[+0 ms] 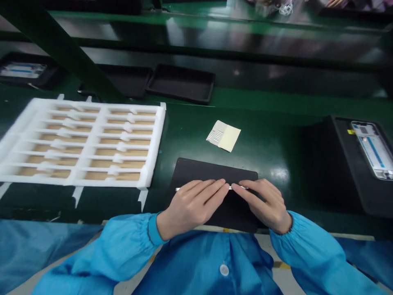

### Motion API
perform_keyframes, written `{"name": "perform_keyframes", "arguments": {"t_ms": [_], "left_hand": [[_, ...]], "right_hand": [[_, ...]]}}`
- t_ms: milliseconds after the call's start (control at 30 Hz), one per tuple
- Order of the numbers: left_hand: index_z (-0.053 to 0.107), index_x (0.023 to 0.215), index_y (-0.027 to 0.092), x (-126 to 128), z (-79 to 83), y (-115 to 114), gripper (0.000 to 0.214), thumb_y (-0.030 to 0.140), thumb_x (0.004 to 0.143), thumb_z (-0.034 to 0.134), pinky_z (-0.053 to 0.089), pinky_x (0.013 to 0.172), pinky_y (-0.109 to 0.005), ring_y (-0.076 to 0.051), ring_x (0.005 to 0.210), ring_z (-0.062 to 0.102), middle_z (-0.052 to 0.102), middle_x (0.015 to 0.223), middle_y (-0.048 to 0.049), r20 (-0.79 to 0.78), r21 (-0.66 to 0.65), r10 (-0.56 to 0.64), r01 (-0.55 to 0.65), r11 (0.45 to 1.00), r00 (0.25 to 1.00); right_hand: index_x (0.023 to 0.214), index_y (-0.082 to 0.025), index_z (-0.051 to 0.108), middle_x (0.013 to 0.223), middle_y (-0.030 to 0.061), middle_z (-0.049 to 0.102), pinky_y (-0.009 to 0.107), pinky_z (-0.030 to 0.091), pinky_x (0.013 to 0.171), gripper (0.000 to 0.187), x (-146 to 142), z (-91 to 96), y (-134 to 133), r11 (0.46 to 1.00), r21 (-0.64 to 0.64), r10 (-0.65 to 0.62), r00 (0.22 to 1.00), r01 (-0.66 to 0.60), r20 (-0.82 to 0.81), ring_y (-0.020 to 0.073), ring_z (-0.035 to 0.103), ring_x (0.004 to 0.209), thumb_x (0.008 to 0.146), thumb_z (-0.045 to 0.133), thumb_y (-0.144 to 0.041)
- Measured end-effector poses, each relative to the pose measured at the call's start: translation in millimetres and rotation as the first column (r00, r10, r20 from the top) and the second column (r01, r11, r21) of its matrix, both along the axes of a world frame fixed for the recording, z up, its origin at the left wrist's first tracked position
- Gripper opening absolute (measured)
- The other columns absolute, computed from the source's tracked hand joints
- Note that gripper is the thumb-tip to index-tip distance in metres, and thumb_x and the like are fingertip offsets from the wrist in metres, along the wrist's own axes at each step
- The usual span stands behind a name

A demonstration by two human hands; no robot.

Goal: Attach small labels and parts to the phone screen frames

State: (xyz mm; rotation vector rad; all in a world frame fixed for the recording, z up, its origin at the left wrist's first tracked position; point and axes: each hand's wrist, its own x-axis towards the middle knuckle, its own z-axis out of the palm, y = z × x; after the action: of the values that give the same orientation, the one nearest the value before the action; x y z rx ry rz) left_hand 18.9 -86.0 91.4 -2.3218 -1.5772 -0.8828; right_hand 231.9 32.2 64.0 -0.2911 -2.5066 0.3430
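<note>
A black mat (211, 170) lies on the green bench in front of me. My left hand (192, 205) and my right hand (265, 203) rest on it, fingertips meeting at the middle. Under the fingers lies a thin flat silvery part (178, 189), seen edge-on; its ends stick out past both hands. Both hands press or pinch it with fingers held together. Blue sleeves cover both arms.
A white foam tray (153, 155) with slotted rows stands at the left. A small cream sheet with a striped label (223, 135) lies behind the mat. A black tray (353, 172) at the right carries a phone frame (373, 149). Empty black trays (181, 82) sit behind.
</note>
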Motion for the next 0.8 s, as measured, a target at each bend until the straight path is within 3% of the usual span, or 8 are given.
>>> {"name": "perform_keyframes", "arguments": {"t_ms": [133, 233, 367, 467, 567, 633, 700, 800], "left_hand": [[0.063, 0.116, 0.009, 1, -1.8, -3, 0.024, 0.008, 0.094, 0.054, 0.06, 0.08, -0.032, -0.022, 0.1, 0.072, 0.072, 0.116, -0.0097, 0.059, -0.022, 0.018, -0.017, 1.0, 0.998], [0.064, 0.114, 0.01, 5, -4.9, -3, 0.023, 0.007, 0.093, 0.056, 0.06, 0.078, -0.032, -0.022, 0.1, 0.072, 0.072, 0.117, -0.0085, 0.102, -0.022, 0.037, -0.035, 0.999, 0.994], [0.065, 0.11, 0.008, 11, -2.6, -5, 0.022, 0.009, 0.096, 0.049, 0.059, 0.075, -0.032, -0.023, 0.097, 0.072, 0.072, 0.114, -0.0117, -0.009, 0.031, 0.028, -0.028, 0.999, 1.0], [0.066, 0.11, 0.009, 6, 1.6, -2, 0.022, 0.01, 0.096, 0.049, 0.058, 0.07, -0.029, -0.02, 0.089, 0.073, 0.072, 0.113, -0.0116, -0.113, 0.016, 0.015, -0.013, 1.0, 0.994], [0.067, 0.11, 0.014, -12, 2.0, 16, 0.024, 0.011, 0.098, 0.046, 0.057, 0.071, -0.026, -0.017, 0.091, 0.073, 0.071, 0.117, -0.0087, -0.015, -0.16, -0.028, 0.025, 0.987, 0.999], [0.069, 0.105, 0.018, -28, -0.2, 38, 0.022, 0.016, 0.098, 0.048, 0.057, 0.082, -0.028, -0.019, 0.104, 0.07, 0.068, 0.124, -0.0068, 0.107, -0.369, 0.008, 0.032, 0.929, 0.994], [0.072, 0.099, 0.021, -43, -3.1, 61, 0.017, 0.023, 0.095, 0.056, 0.054, 0.094, -0.034, -0.023, 0.115, 0.065, 0.063, 0.132, -0.0065, 0.174, -0.523, 0.075, 0.027, 0.852, 0.982], [0.075, 0.091, 0.021, -56, -7.7, 88, 0.013, 0.024, 0.09, 0.063, 0.054, 0.089, -0.033, -0.023, 0.108, 0.068, 0.062, 0.134, -0.0088, 0.278, -0.611, 0.098, 0.097, 0.786, 0.955]], "right_hand": [[0.143, -0.025, 0.049, 0.108, 0.0101, 0.069, 0.033, 0.052, 0.066, 0.057, 1, -1.4, -1, 1.0, -0.025, 0.007, 1.0, -0.007, -0.011, 0.0193, 0.064, 0.082, 0.09, 0.056, -0.004], [0.141, -0.021, 0.051, 0.104, 0.0119, 0.07, 0.033, 0.052, 0.063, 0.054, -3, -0.1, -2, 0.999, 0.029, 0.017, 0.998, -0.016, -0.052, 0.019, 0.064, 0.078, 0.09, 0.057, -0.004], [0.132, -0.019, 0.058, 0.097, 0.011, 0.072, 0.032, 0.052, 0.061, 0.043, -4, 10.6, -5, 0.991, 0.134, 0.031, 0.999, -0.025, -0.039, 0.0184, 0.064, 0.074, 0.091, 0.055, -0.007], [0.123, -0.019, 0.062, 0.099, 0.011, 0.071, 0.033, 0.053, 0.065, 0.031, -4, 20.8, -1, 1.0, 0.002, 0.012, 0.998, -0.012, -0.065, 0.0203, 0.066, 0.08, 0.092, 0.061, -0.018], [0.11, -0.021, 0.064, 0.096, 0.0074, 0.069, 0.032, 0.052, 0.071, 0.018, -25, 23.4, 25, 0.938, -0.292, -0.229, 0.965, 0.185, -0.126, 0.0191, 0.064, 0.081, 0.093, 0.061, -0.026], [0.102, -0.02, 0.063, 0.093, 0.0052, 0.067, 0.03, 0.05, 0.07, 0.011, -56, 17.7, 53, 0.87, -0.396, -0.34, 0.939, 0.294, -0.048, 0.0166, 0.061, 0.077, 0.094, 0.057, -0.023], [0.098, -0.018, 0.061, 0.092, 0.0049, 0.064, 0.029, 0.048, 0.07, 0.009, -93, 7.4, 82, 0.866, -0.386, -0.282, 0.948, 0.319, 0.15, 0.0154, 0.059, 0.075, 0.093, 0.054, -0.02], [0.085, -0.017, 0.061, 0.087, 0.0054, 0.062, 0.03, 0.045, 0.073, 0.011, -138, -9.1, 112, 0.877, -0.352, -0.245, 0.934, 0.328, 0.26, 0.0175, 0.058, 0.079, 0.089, 0.052, -0.013]]}}
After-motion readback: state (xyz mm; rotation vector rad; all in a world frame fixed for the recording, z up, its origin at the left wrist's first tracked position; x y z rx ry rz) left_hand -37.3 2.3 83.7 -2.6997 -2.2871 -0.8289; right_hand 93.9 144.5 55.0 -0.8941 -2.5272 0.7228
